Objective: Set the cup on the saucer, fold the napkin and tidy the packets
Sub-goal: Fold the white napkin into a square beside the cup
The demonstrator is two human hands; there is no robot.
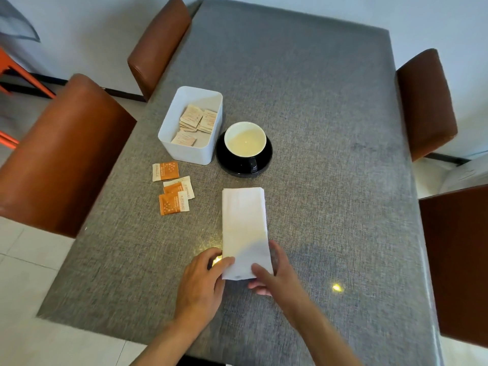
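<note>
A white napkin [244, 225], folded into a long strip, lies on the grey table [330, 128]. My left hand [202, 281] pinches its near left corner and my right hand [274, 276] grips its near right corner, lifting that end slightly. A black cup with a white inside [245, 140] stands on a black saucer [265, 161] beyond the napkin. Three orange-and-white packets [173, 190] lie loose on the table left of the napkin. A white box [184, 151] next to the saucer holds several beige packets [196, 122].
Brown padded chairs stand around the table: two on the left [66, 154], two on the right [427, 101]. The white box touches or nearly touches the saucer's left side. The table's near edge runs just under my forearms.
</note>
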